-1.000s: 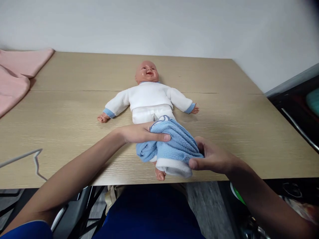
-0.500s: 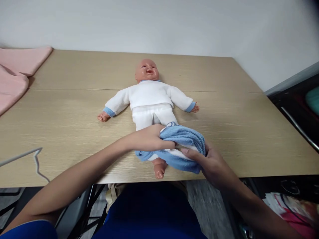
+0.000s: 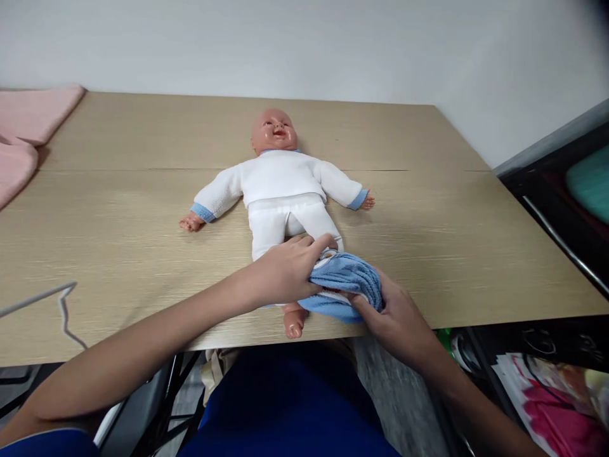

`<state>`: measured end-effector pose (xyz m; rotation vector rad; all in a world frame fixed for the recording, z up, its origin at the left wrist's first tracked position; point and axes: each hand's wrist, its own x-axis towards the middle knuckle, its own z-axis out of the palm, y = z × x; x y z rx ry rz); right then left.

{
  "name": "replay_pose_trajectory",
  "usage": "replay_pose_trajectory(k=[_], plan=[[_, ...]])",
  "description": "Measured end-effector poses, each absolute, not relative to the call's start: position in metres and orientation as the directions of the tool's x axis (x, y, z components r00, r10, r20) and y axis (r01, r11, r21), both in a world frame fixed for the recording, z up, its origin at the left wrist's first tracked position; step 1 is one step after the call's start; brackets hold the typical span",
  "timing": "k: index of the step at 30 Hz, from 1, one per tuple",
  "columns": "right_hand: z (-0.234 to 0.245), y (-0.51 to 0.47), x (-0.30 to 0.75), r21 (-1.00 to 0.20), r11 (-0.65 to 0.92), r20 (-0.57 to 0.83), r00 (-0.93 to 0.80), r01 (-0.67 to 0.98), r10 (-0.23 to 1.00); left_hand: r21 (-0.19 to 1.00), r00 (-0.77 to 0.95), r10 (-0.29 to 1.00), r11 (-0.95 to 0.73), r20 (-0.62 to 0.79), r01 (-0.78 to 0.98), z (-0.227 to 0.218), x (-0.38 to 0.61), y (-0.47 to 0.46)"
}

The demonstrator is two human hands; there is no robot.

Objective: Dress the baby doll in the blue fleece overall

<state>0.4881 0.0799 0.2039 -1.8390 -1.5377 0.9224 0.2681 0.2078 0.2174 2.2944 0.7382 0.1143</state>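
Observation:
A baby doll (image 3: 281, 174) lies on its back, its bare feet toward me at the table's front edge. It has on a white long-sleeved top with blue cuffs. Blue-and-white baby pants (image 3: 349, 271) are bunched into folds around the lower part of the doll's leg on the right. My left hand (image 3: 295, 270) grips the left side of the bunched pants. On the right side, my right hand (image 3: 383, 304) pinches the fabric with its thumb at the opening. The foot inside the folds is mostly hidden; the other foot (image 3: 294, 320) shows below my left wrist.
A pink blanket (image 3: 35, 120) lies at the table's left back corner. A white hanger (image 3: 64, 304) rests at the left front, close to my left forearm. Right of the wooden table (image 3: 451, 222) is a dark shelf or cart with assorted items.
My hands have drawn together and shifted slightly left, and the pants are gathered more tightly around the leg. My left fingers have moved over the fabric's upper edge. The view has shifted slightly.

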Motion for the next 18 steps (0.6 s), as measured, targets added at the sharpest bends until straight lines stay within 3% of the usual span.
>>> replay_pose_trajectory(k=[8, 14, 18], plan=[[0.178, 0.069, 0.486, -0.923, -0.333, -0.346, -0.035, 0.190, 0.938, 0.906, 0.813, 0.570, -0.269, -0.123, 0.326, 0.212, 0.260, 0.214], [0.174, 0.064, 0.466, -0.944, -0.302, -0.306, -0.010, 0.130, 0.952, 0.962, 0.821, 0.566, -0.258, 0.074, 0.091, 0.205, 0.257, 0.216], [0.173, 0.065, 0.454, -0.959, -0.225, -0.189, 0.205, 0.170, 0.961, 0.961, 0.813, 0.562, -0.277, 0.153, 0.011, 0.208, 0.258, 0.217]])
